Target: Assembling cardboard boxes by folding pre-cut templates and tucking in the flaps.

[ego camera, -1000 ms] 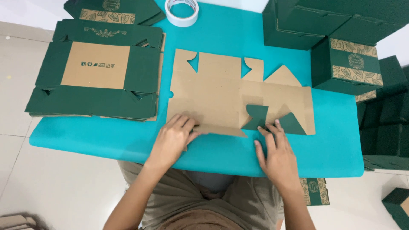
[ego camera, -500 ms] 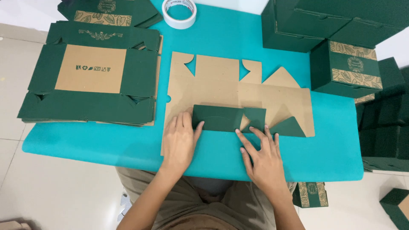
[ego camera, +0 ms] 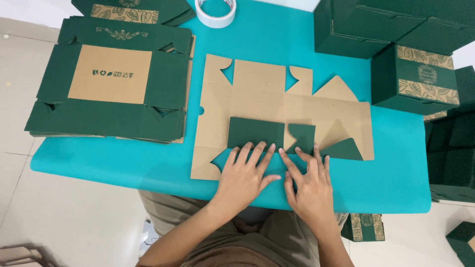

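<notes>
A flat brown cardboard box blank lies unfolded on the teal table, its near flaps turned over so that their dark green side shows. My left hand lies flat with spread fingers, its fingertips on the near edge of the wide folded green flap. My right hand lies just beside it, fingertips pressing the near edge of the smaller green flap. Neither hand holds anything.
A stack of flat green box blanks lies at the left. A roll of white tape sits at the far edge. Assembled green boxes are piled at the right, more below the table's right side.
The near flaps have been folded over onto the blank, showing green. Both hands moved closer together and now press along the fold.
</notes>
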